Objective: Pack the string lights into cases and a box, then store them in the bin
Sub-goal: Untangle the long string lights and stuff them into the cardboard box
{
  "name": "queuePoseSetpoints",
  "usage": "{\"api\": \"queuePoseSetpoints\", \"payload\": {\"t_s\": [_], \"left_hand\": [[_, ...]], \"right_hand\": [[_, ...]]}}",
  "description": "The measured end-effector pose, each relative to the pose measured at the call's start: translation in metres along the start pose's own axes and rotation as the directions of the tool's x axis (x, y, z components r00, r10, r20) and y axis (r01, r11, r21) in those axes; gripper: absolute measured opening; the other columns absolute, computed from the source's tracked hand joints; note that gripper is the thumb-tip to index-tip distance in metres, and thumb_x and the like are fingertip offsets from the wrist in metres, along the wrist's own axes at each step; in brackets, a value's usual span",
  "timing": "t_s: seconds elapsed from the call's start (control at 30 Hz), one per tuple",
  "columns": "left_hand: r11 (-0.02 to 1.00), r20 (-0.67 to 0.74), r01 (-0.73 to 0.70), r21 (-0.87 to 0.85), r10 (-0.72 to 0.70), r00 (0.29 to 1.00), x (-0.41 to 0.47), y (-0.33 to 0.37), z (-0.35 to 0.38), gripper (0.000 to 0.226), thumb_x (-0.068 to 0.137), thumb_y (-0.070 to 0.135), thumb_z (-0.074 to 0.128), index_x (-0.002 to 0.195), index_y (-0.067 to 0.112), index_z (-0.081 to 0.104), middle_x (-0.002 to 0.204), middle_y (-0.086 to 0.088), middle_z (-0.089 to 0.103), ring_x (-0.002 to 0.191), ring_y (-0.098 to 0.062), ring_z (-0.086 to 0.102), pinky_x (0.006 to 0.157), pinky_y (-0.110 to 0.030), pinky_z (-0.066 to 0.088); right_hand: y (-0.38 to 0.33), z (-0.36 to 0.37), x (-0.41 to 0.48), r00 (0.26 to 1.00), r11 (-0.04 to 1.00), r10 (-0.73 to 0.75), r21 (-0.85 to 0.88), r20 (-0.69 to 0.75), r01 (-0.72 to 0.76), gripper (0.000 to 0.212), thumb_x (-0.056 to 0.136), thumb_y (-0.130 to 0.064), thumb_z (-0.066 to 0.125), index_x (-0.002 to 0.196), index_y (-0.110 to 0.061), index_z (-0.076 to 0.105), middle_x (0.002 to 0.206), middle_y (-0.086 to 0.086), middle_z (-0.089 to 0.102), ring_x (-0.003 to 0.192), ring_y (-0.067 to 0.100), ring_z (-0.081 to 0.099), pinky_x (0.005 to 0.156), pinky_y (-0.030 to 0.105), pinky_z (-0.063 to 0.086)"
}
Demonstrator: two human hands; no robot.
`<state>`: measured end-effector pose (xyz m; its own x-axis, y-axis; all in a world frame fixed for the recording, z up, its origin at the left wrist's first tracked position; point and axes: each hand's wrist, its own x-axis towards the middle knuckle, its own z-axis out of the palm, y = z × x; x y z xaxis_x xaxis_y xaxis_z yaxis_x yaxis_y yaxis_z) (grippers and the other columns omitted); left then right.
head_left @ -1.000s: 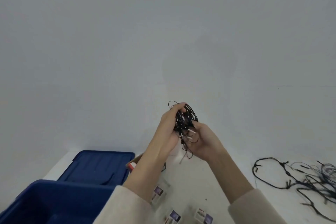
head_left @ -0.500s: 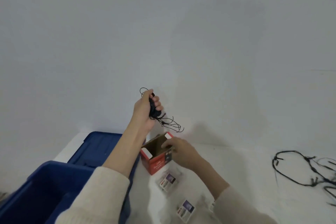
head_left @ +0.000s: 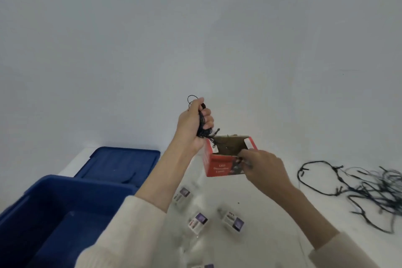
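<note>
My left hand (head_left: 192,125) grips a bundled black string light (head_left: 203,125) just above the left rim of a red cardboard box (head_left: 219,164). The box is open at the top and lifted off the white table. My right hand (head_left: 264,166) pinches its near right edge. Loose wire ends from the bundle hang into the opening. A second black string light (head_left: 359,189) lies tangled on the table at the right. Three small clear cases (head_left: 198,222) with purple labels lie on the table below the box.
An open blue bin (head_left: 65,213) stands at the lower left, with its blue lid (head_left: 117,164) lying flat behind it. A white wall rises behind the white table (head_left: 272,213). Another case peeks in at the bottom edge.
My right hand let go of the bundle, took hold of the red box and lifted it. My left hand kept the bundle and now holds it over the box opening.
</note>
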<state>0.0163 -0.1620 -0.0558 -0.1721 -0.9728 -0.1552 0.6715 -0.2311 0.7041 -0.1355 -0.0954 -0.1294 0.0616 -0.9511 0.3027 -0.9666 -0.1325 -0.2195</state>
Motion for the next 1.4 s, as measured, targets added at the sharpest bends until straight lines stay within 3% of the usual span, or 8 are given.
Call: {"api": "queuePoseSetpoints", "payload": {"t_s": [0.27, 0.47, 0.57, 0.7, 0.83, 1.0, 1.17, 1.4], "left_hand": [[0.972, 0.113, 0.137, 0.193, -0.16, 0.981, -0.05, -0.136, 0.06, 0.037, 0.094, 0.02, 0.051, 0.061, 0.016, 0.035, 0.045, 0.005, 0.036, 0.035, -0.008, 0.028, 0.032, -0.017, 0.025], [0.842, 0.191, -0.095, 0.53, -0.009, 0.981, -0.09, -0.231, 0.077, 0.038, 0.095, 0.024, 0.052, 0.06, 0.013, 0.041, 0.049, 0.004, 0.042, 0.039, -0.009, 0.034, 0.04, -0.02, 0.032], [0.649, 0.303, -0.239, 0.723, 0.013, 0.953, -0.111, -0.266, 0.076, 0.038, 0.094, 0.03, 0.053, 0.062, 0.012, 0.043, 0.056, -0.003, 0.044, 0.045, -0.01, 0.038, 0.05, -0.025, 0.038], [0.29, 0.463, -0.396, 0.871, -0.217, 0.86, -0.143, -0.294, 0.07, 0.033, 0.094, 0.04, 0.05, 0.07, 0.016, 0.05, 0.067, -0.001, 0.056, 0.062, -0.012, 0.051, 0.065, -0.027, 0.043], [-0.114, 0.309, -0.416, 0.902, -0.503, 0.807, -0.156, -0.299, 0.069, 0.039, 0.097, 0.037, 0.039, 0.12, 0.011, 0.057, 0.122, -0.013, 0.059, 0.111, -0.025, 0.054, 0.095, -0.031, 0.038], [-0.16, 0.077, -0.235, 0.959, -0.65, 0.756, -0.16, -0.289, 0.073, 0.028, 0.093, 0.018, 0.039, 0.065, 0.017, 0.042, 0.074, -0.002, 0.049, 0.063, -0.011, 0.043, 0.062, -0.022, 0.036], [-0.349, 0.093, -0.405, 0.845, -0.651, 0.754, -0.159, -0.289, 0.072, 0.013, 0.084, 0.001, 0.042, 0.08, 0.013, 0.045, 0.086, -0.011, 0.056, 0.083, -0.029, 0.053, 0.068, -0.03, 0.038], [-0.359, 0.1, -0.44, 0.823, -0.671, 0.735, -0.155, -0.266, 0.072, 0.024, 0.087, 0.018, 0.056, 0.107, 0.011, 0.068, 0.102, 0.008, 0.047, 0.097, -0.022, 0.054, 0.09, -0.036, 0.047]], "right_hand": [[0.072, -0.035, -0.115, 0.982, 0.991, 0.114, -0.088, 0.15, -0.101, 0.021, 0.096, -0.032, 0.041, 0.107, -0.024, 0.057, 0.104, -0.005, 0.065, 0.092, 0.015, 0.059, 0.067, 0.023, 0.035], [0.115, -0.042, -0.182, 0.98, 0.994, -0.004, -0.103, 0.2, 0.026, 0.012, 0.08, -0.03, 0.068, 0.091, -0.026, 0.065, 0.084, -0.011, 0.067, 0.078, 0.012, 0.062, 0.053, 0.022, 0.031], [0.138, -0.041, -0.213, 0.985, 0.986, -0.065, -0.142, 0.159, 0.088, 0.035, 0.039, -0.024, 0.09, 0.059, -0.028, 0.061, 0.05, -0.014, 0.058, 0.044, 0.008, 0.054, 0.04, 0.016, 0.016], [0.159, -0.045, -0.247, 0.986, 0.986, -0.141, -0.077, 0.09, 0.148, 0.019, 0.051, -0.022, 0.078, 0.057, -0.028, 0.06, 0.05, -0.014, 0.056, 0.045, 0.008, 0.054, 0.039, 0.019, 0.024], [0.173, -0.038, -0.268, 0.975, 0.983, -0.185, 0.024, 0.123, 0.184, 0.011, 0.062, -0.021, 0.059, 0.065, -0.031, 0.063, 0.058, -0.018, 0.058, 0.053, 0.005, 0.055, 0.039, 0.016, 0.033], [0.175, -0.049, -0.263, 0.996, 0.977, -0.089, 0.198, 0.024, 0.082, 0.024, 0.064, -0.018, 0.04, 0.058, -0.025, 0.063, 0.056, -0.015, 0.059, 0.055, 0.006, 0.049, 0.041, 0.019, 0.039], [0.171, -0.055, -0.242, 0.976, 0.895, -0.092, 0.445, 0.197, -0.006, 0.012, 0.076, -0.008, 0.037, 0.079, -0.015, 0.046, 0.068, -0.008, 0.049, 0.063, 0.011, 0.042, 0.055, 0.021, 0.032], [0.157, -0.062, -0.222, 0.904, 0.99, -0.107, 0.126, 0.414, 0.059, 0.007, 0.089, -0.017, 0.041, 0.092, -0.019, 0.047, 0.067, -0.006, 0.036, 0.073, 0.023, 0.041, 0.053, 0.026, 0.027]]}}
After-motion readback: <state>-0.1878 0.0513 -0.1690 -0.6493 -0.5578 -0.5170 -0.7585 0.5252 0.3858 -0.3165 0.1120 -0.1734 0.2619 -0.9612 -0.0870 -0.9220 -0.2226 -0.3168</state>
